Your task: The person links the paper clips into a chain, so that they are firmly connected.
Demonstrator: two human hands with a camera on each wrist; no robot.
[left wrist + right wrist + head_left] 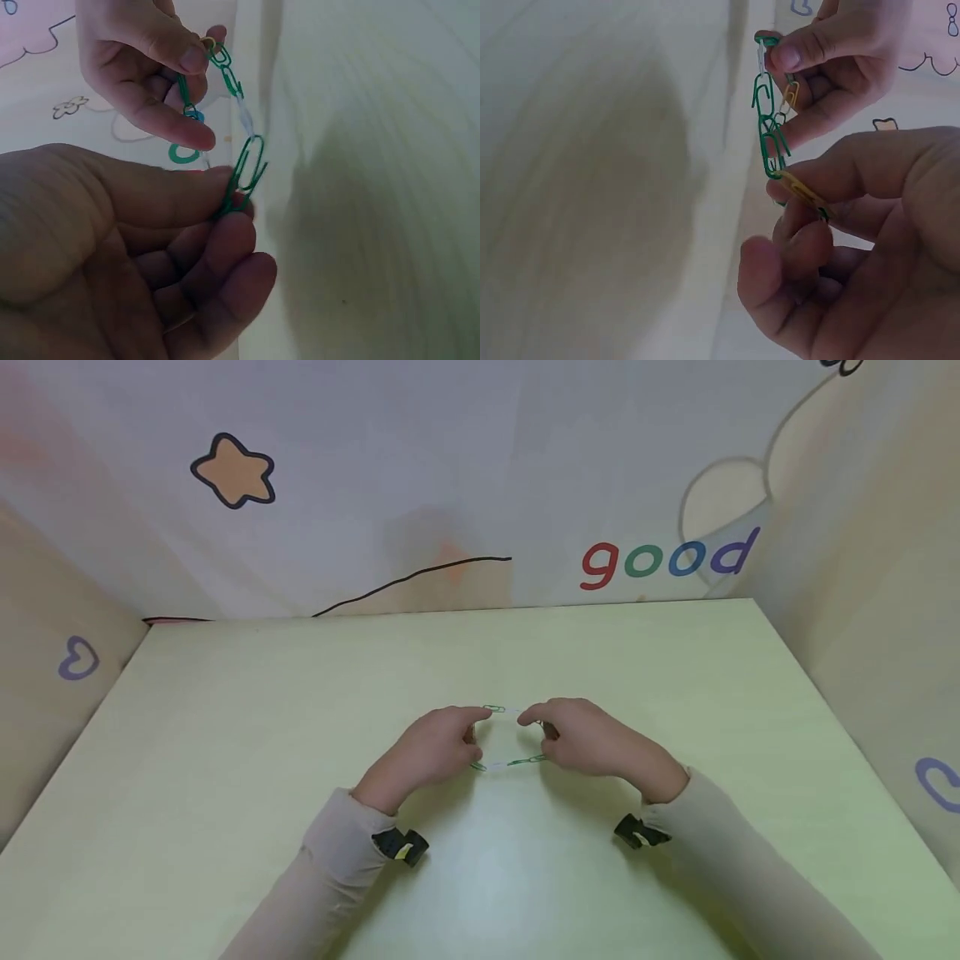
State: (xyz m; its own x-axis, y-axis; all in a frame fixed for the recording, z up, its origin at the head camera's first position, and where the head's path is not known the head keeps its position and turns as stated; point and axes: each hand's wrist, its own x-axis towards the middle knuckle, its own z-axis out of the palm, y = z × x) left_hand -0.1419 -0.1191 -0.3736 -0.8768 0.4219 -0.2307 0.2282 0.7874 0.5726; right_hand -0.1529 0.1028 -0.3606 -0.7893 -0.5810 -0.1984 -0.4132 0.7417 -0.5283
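Note:
A chain of linked paper clips (527, 761) in green, white and yellow stretches between both hands above the table, with one strand nearer and one farther in the head view. My left hand (435, 745) pinches it at the left end, thumb and fingertips on a green paper clip (246, 174). A white paper clip (245, 118) links that one to more green clips toward the other hand. On the right end, my right hand (588, 739) pinches a yellow paper clip (801, 190) joined to green clips (763, 97). Fingers hide parts of the chain.
Under the hands lies a pale green table (247, 760). A printed backdrop (450, 460) with a star and the word "good" rises behind its far edge and along both sides. Dark wrist devices (401, 846) sit at the cuffs.

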